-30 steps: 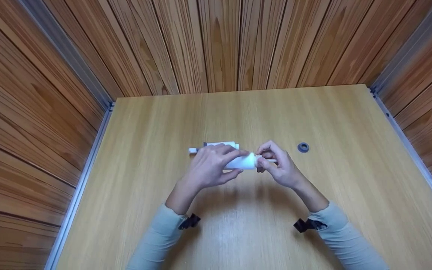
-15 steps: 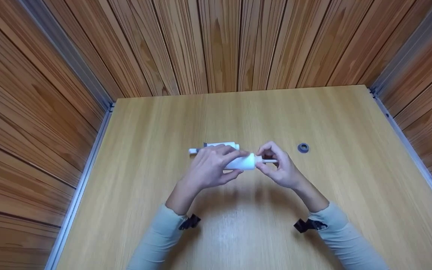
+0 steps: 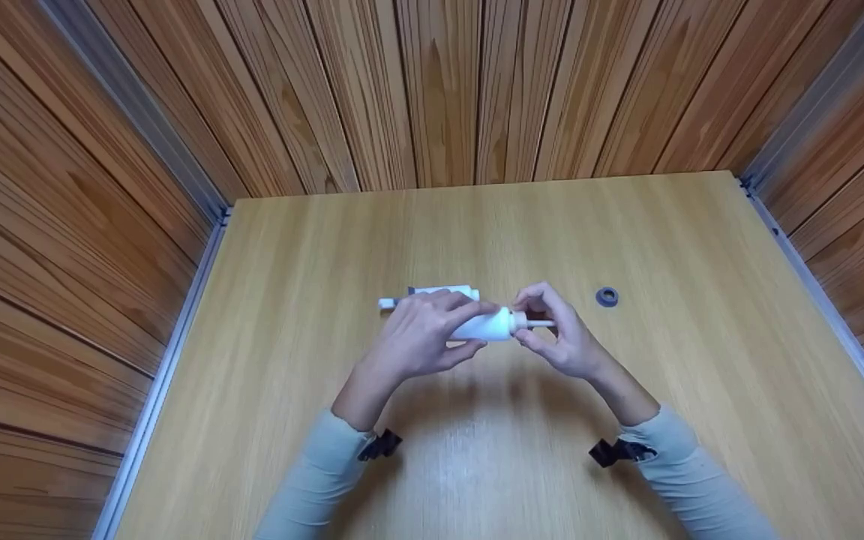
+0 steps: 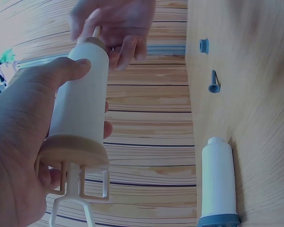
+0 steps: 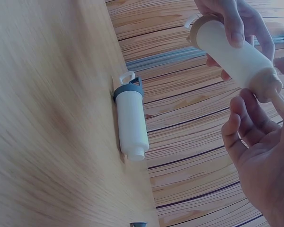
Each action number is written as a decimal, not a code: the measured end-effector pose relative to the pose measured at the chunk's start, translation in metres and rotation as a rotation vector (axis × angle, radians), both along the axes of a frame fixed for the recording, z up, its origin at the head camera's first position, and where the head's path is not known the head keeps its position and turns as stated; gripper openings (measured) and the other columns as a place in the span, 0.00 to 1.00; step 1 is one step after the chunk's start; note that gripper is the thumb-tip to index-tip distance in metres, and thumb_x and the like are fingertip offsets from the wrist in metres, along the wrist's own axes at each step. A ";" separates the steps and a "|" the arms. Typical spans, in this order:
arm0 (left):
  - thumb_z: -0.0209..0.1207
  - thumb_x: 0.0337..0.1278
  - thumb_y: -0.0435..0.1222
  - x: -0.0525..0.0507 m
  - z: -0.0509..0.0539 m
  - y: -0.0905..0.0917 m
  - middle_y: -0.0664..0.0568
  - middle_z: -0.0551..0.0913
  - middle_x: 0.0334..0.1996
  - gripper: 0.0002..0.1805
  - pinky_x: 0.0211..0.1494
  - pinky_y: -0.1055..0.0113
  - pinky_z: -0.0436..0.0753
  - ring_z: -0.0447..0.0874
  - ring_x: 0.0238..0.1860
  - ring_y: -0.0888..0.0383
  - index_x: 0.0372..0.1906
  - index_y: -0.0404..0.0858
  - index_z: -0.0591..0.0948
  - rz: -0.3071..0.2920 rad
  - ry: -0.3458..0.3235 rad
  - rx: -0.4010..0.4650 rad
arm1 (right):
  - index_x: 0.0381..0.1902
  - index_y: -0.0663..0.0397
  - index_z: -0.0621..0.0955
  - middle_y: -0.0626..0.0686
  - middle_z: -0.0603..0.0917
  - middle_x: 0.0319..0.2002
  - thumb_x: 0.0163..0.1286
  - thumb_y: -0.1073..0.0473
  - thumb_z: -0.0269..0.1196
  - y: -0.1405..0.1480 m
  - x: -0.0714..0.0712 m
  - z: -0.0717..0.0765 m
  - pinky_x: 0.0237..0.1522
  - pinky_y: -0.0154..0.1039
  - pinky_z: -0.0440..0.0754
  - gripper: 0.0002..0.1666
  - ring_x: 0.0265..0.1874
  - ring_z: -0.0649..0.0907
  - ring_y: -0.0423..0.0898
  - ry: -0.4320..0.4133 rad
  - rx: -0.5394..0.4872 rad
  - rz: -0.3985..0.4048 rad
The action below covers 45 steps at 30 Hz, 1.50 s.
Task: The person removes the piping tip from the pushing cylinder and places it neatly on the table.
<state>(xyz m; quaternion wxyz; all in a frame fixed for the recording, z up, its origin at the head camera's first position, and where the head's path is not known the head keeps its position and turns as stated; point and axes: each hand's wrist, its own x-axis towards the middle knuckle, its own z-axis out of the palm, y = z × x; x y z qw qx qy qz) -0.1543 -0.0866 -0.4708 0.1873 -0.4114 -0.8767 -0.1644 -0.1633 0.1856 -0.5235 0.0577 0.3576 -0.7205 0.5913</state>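
My left hand (image 3: 421, 330) grips the white barrel of an icing syringe (image 4: 78, 106), thumb laid along its side. The syringe lies sideways above the table, its beige end cap (image 4: 75, 150) with finger loops and its white plunger handle (image 4: 72, 189) at the left end. At the other end sit a beige collar (image 5: 264, 84) and a thin pale nozzle (image 3: 542, 323) pointing right. My right hand (image 3: 563, 337) has its fingertips and thumb on the collar, with the nozzle between the fingers. The barrel's underside is partly hidden by my left fingers.
A second white icing syringe (image 5: 131, 120) with a blue-grey cap lies on the table (image 3: 312, 247) just beyond my left hand. A blue-grey ring (image 3: 607, 296) lies to the right. Near it, a blue-grey nozzle (image 4: 214, 86) shows in the left wrist view.
My right fingers have shifted a little around the collar, so more of the collar and nozzle shows. The left hand and syringe barrel hold nearly the same place.
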 end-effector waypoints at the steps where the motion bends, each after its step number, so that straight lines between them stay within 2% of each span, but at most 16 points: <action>1: 0.75 0.71 0.51 0.000 0.000 0.000 0.51 0.96 0.54 0.23 0.41 0.61 0.91 0.96 0.43 0.53 0.66 0.54 0.88 0.000 -0.002 0.002 | 0.57 0.73 0.74 0.44 0.85 0.45 0.72 0.78 0.61 0.000 0.000 0.000 0.43 0.31 0.88 0.18 0.41 0.87 0.36 -0.006 -0.002 0.001; 4: 0.76 0.71 0.51 0.000 0.000 0.001 0.51 0.96 0.54 0.23 0.42 0.60 0.92 0.97 0.44 0.52 0.66 0.54 0.88 -0.001 0.000 0.010 | 0.55 0.73 0.74 0.46 0.84 0.39 0.75 0.79 0.59 -0.001 0.000 0.001 0.36 0.30 0.87 0.14 0.34 0.86 0.34 -0.033 -0.018 0.006; 7: 0.76 0.70 0.50 0.000 0.000 0.001 0.51 0.96 0.53 0.22 0.42 0.60 0.92 0.97 0.44 0.52 0.65 0.53 0.88 -0.002 0.008 0.017 | 0.53 0.75 0.73 0.55 0.82 0.32 0.76 0.81 0.58 -0.002 0.001 0.002 0.35 0.30 0.86 0.11 0.33 0.84 0.33 -0.051 -0.044 0.024; 10: 0.76 0.70 0.50 0.000 -0.001 0.001 0.51 0.96 0.52 0.22 0.41 0.60 0.92 0.97 0.44 0.52 0.65 0.53 0.89 -0.001 0.018 0.014 | 0.52 0.76 0.73 0.60 0.81 0.31 0.75 0.82 0.58 -0.002 0.001 0.002 0.35 0.30 0.84 0.11 0.33 0.83 0.32 -0.051 -0.055 0.039; 14: 0.75 0.71 0.51 0.002 -0.001 0.001 0.50 0.96 0.54 0.23 0.42 0.60 0.91 0.97 0.45 0.52 0.66 0.54 0.88 0.009 0.013 0.002 | 0.53 0.74 0.74 0.48 0.83 0.34 0.74 0.81 0.60 -0.001 0.002 0.001 0.38 0.31 0.85 0.13 0.34 0.83 0.33 -0.037 -0.032 0.022; 17: 0.75 0.71 0.51 0.002 -0.001 0.001 0.50 0.96 0.54 0.23 0.42 0.60 0.92 0.97 0.45 0.52 0.66 0.54 0.88 0.015 0.005 -0.001 | 0.54 0.74 0.74 0.40 0.84 0.41 0.72 0.80 0.63 -0.001 0.003 0.001 0.45 0.31 0.87 0.15 0.39 0.86 0.34 -0.024 -0.006 -0.011; 21: 0.76 0.71 0.51 0.002 -0.002 0.001 0.50 0.96 0.54 0.23 0.43 0.60 0.92 0.97 0.45 0.52 0.66 0.53 0.88 0.016 0.008 0.007 | 0.55 0.76 0.74 0.40 0.84 0.48 0.69 0.81 0.66 0.000 0.004 0.001 0.52 0.31 0.89 0.19 0.47 0.87 0.36 -0.013 0.002 -0.019; 28: 0.76 0.70 0.51 0.001 -0.001 0.000 0.50 0.96 0.53 0.23 0.41 0.60 0.90 0.96 0.43 0.52 0.65 0.53 0.88 0.012 0.007 0.010 | 0.56 0.75 0.74 0.41 0.82 0.51 0.69 0.79 0.67 0.001 0.003 0.000 0.54 0.30 0.89 0.20 0.49 0.87 0.38 -0.012 0.000 -0.002; 33: 0.76 0.71 0.51 0.001 0.001 0.000 0.50 0.96 0.54 0.23 0.42 0.59 0.91 0.97 0.45 0.52 0.66 0.53 0.88 0.008 0.001 0.015 | 0.57 0.76 0.73 0.41 0.83 0.49 0.71 0.79 0.62 0.001 0.003 0.001 0.50 0.31 0.89 0.18 0.45 0.87 0.37 -0.012 -0.009 0.002; 37: 0.76 0.71 0.51 0.000 0.001 0.000 0.51 0.96 0.53 0.23 0.43 0.59 0.92 0.97 0.44 0.52 0.66 0.54 0.88 0.012 0.005 0.016 | 0.56 0.76 0.72 0.40 0.84 0.45 0.75 0.80 0.57 -0.001 0.003 0.003 0.41 0.31 0.87 0.14 0.39 0.86 0.35 -0.071 -0.049 0.029; 40: 0.75 0.71 0.51 0.001 0.001 0.001 0.51 0.96 0.54 0.23 0.43 0.59 0.92 0.96 0.45 0.52 0.66 0.54 0.88 0.012 -0.006 0.015 | 0.55 0.76 0.72 0.39 0.84 0.43 0.75 0.82 0.59 -0.001 0.004 0.002 0.38 0.31 0.86 0.14 0.36 0.85 0.34 -0.086 -0.067 0.040; 45: 0.75 0.72 0.51 0.001 0.001 0.002 0.50 0.96 0.55 0.23 0.44 0.59 0.92 0.97 0.46 0.51 0.67 0.54 0.88 0.009 -0.036 0.011 | 0.53 0.76 0.73 0.39 0.84 0.42 0.70 0.84 0.64 -0.001 0.003 0.001 0.41 0.29 0.85 0.18 0.37 0.84 0.33 -0.042 -0.058 0.019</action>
